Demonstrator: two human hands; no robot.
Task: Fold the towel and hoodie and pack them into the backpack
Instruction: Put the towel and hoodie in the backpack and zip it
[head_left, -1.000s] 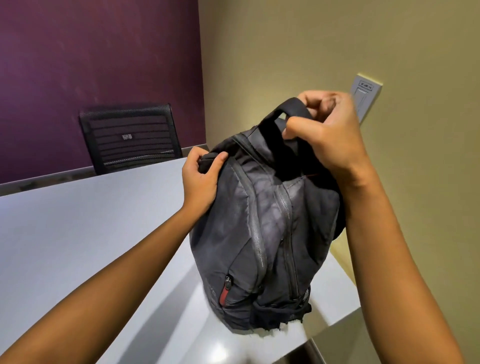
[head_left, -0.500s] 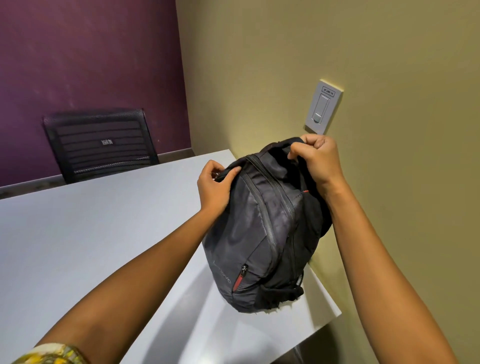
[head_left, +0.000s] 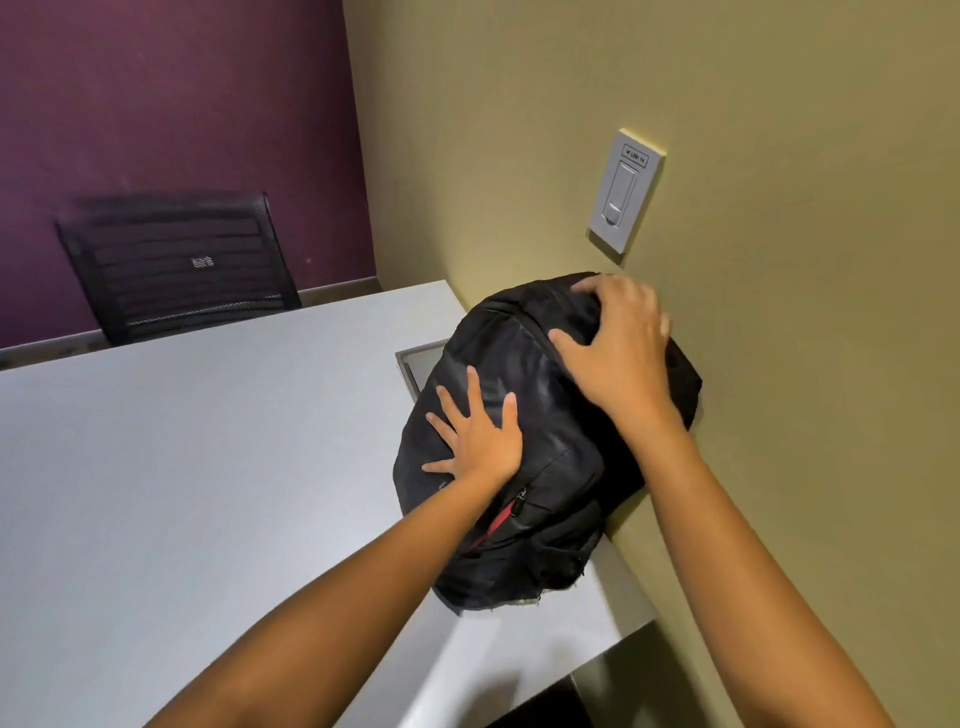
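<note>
Head view: two bare forearms reach in from the bottom edge toward a black backpack (head_left: 540, 441) at the right end of a pale grey table (head_left: 208, 467), close to the near right corner. The left hand (head_left: 480, 441) lies flat on the front panel of the bag, fingers straight and spread apart, the palm pressing on the fabric just above a red zip trim (head_left: 496, 525). The right hand (head_left: 618, 348) rests on the upper part of the bag, its fingers apart and bent over the rounded top; motion blur at the knuckles leaves it unclear whether they merely press or grip the cloth. The backpack lies tilted with its front panel facing up, its far side against the olive wall (head_left: 779, 364), its lower end toward the camera. Its zips appear closed; neither towel nor hoodie can be seen. Just beyond the bag a small grey-framed panel (head_left: 418, 364) is set into the tabletop, partly covered by the pack. On the wall above hangs a grey switch plate (head_left: 625, 189) with a small label. At the far side of the table stands a black mesh-backed chair (head_left: 176, 265) before a purple wall (head_left: 171, 93).
</note>
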